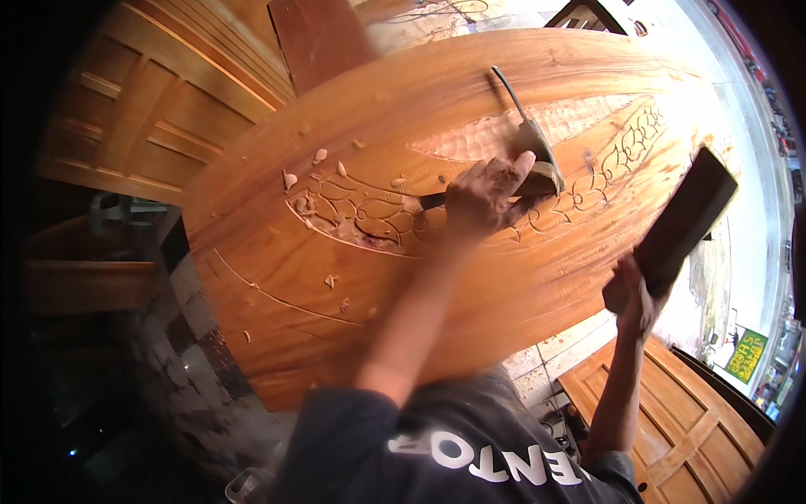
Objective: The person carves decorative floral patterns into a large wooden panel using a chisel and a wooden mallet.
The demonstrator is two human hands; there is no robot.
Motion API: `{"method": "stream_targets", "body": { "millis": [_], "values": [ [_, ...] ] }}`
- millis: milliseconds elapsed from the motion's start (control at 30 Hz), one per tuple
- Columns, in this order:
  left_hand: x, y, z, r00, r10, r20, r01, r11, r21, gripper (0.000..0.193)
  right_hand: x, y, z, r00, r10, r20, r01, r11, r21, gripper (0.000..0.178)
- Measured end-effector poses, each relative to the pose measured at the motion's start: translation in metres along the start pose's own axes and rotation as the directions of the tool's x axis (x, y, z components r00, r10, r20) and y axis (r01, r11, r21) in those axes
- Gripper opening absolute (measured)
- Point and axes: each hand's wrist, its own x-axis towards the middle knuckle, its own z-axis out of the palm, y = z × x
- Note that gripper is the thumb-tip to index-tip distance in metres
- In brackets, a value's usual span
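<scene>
My left hand [487, 197] is over the middle of a large wooden panel [294, 336], fingers curled around a chisel [433, 201] whose dark end points left. Beside these fingers lies a curved dark tool [534, 141] with a long thin bent end; whether the hand also grips it I cannot tell. Raised off the panel's right side, my right hand [638, 298] is wrapped around a dark wooden mallet [684, 223], a long flat block tilted up to the right. Leaf and scroll carving [361, 210] runs along the panel, next to a gouged hollow [470, 134].
Wood shavings [290, 180] are scattered over the panel's left part. Panelled wooden doors [143, 101] stand at the far left, and another door [672, 412] lies at the lower right. Dark and pale tiles [193, 336] cover the floor. A street borders the right side.
</scene>
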Motion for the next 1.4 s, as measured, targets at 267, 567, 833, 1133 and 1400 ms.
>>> {"method": "stream_targets", "body": {
  "millis": [267, 567, 833, 1133, 1400],
  "values": [
    [-0.003, -0.006, -0.008, 0.993, -0.115, 0.037, 0.117, 0.990, -0.074, 0.065, 0.024, 0.025, 0.084, 0.843, -0.185, 0.505, 0.380, 0.870, -0.316, 0.082],
    [0.018, -0.015, 0.003, 0.954, -0.293, -0.058, 0.298, 0.950, 0.096, 0.066, 0.081, -0.011, 0.120, 0.969, -0.052, 0.240, 0.068, 0.996, -0.058, 0.078],
    [0.020, -0.021, 0.001, 0.910, -0.411, -0.051, 0.414, 0.898, 0.148, 0.063, 0.079, 0.019, 0.125, 0.742, -0.072, 0.667, 0.420, 0.825, -0.379, 0.091],
    [0.014, -0.019, -0.007, 0.902, -0.432, -0.003, 0.429, 0.895, 0.119, 0.064, 0.068, -0.004, 0.140, 0.687, -0.249, 0.683, 0.631, 0.671, -0.389, 0.079],
    [0.013, -0.019, -0.005, 0.916, -0.402, -0.009, 0.396, 0.898, 0.191, 0.070, 0.057, 0.002, 0.135, 0.795, -0.143, 0.590, 0.414, 0.838, -0.355, 0.083]
  ]
}}
